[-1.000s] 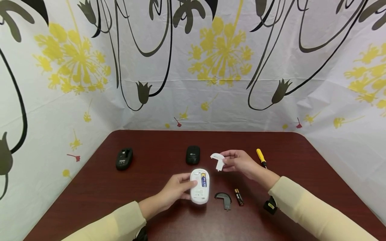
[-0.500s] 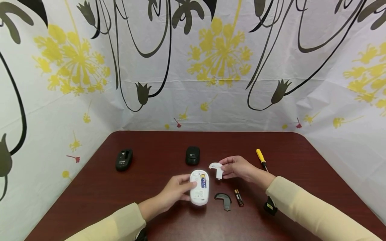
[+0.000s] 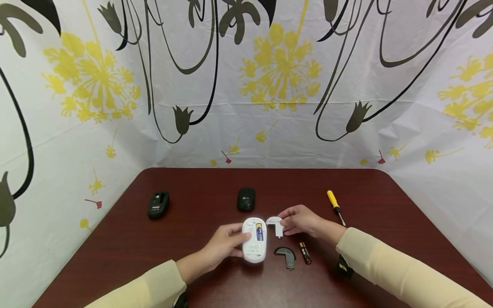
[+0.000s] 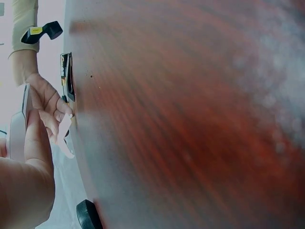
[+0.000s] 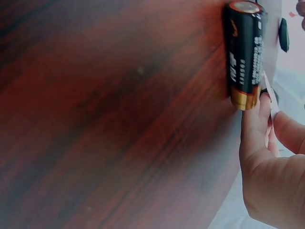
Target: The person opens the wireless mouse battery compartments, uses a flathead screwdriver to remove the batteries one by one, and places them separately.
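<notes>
My left hand grips a white computer mouse by its left side, underside up, thumb on top. In its open compartment lies a blue and yellow battery. Just right of the mouse, my right hand pinches a white battery cover between thumb and fingers; the cover's curved end comes right up to the mouse's upper right edge. The left wrist view shows this cover beyond the mouse. Below the hands, a grey battery cover and a black and gold battery lie on the table.
A black mouse sits behind the white one. Farther left lies another black mouse, underside up with a recess showing. At the right is a screwdriver with a yellow and black handle. A patterned sheet hangs behind the dark red table.
My right hand has brought the white cover down and slightly left, close to the white mouse. The left hand and the mouse have stayed nearly still.
</notes>
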Motion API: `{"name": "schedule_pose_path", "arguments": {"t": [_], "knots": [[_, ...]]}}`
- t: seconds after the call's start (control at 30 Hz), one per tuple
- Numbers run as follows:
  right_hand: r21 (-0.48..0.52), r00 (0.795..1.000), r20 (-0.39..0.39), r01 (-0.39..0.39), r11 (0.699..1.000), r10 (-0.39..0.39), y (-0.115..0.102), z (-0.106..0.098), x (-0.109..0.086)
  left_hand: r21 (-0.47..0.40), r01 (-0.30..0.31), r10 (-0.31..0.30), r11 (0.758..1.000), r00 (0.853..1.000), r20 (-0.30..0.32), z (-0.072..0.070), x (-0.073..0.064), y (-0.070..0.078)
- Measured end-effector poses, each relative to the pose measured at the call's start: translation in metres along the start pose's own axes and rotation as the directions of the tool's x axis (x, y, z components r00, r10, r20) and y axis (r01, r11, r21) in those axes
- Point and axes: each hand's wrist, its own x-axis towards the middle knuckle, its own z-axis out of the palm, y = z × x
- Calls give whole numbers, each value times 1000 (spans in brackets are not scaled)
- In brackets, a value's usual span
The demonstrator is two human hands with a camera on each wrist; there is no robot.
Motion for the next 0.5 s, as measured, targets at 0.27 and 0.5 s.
{"name": "schedule_pose_path", "arguments": {"t": [0.27,0.5], "knots": [[-27,999,-47,2,1000,-3,2,6,0,-2,1,-1,1000,1000,0,-1,0,0],[-138,992,-125,-22,990,5,-2,13,-2,-3,-3,3,1000,1000,6,-1,-1,0]]}}
